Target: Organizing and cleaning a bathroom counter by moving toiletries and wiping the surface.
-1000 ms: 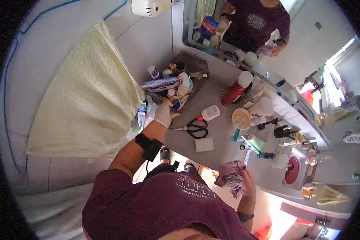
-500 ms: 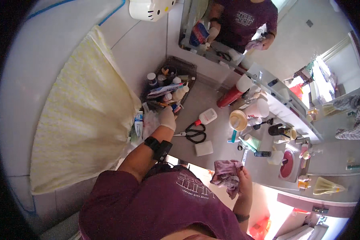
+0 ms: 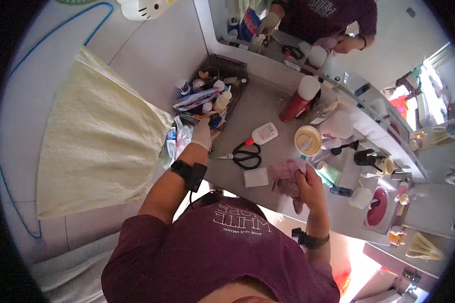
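Observation:
My left hand [image 3: 202, 134], in a pale glove, grips the near end of a dark basket [image 3: 239, 97]; its fingertips are partly hidden. Bottles, tubes and a flat packet [image 3: 196, 99] crowd inside that basket. A crumpled purple cloth [image 3: 287, 181], smeared by motion, hangs from my bare right hand [image 3: 310, 188], which is closed on it above the counter [image 3: 268, 103]. Between my hands lie black-handled scissors [image 3: 246, 155], a white bottle with a red cap [image 3: 264, 134] and a small white block [image 3: 256, 177].
A red can with a white lid [image 3: 299, 101], a cream tub [image 3: 307, 141] and several bottles and tubes line the mirror [image 3: 308, 38]. Farther right sits a pink basin [image 3: 376, 207]. At left hangs a pale yellow cloth [image 3: 98, 141], beside clear plastic packaging [image 3: 184, 135].
My right hand has brought the purple cloth up and forward, from the counter's front edge to beside the white block. My left hand stays at the basket. The view has shifted slightly.

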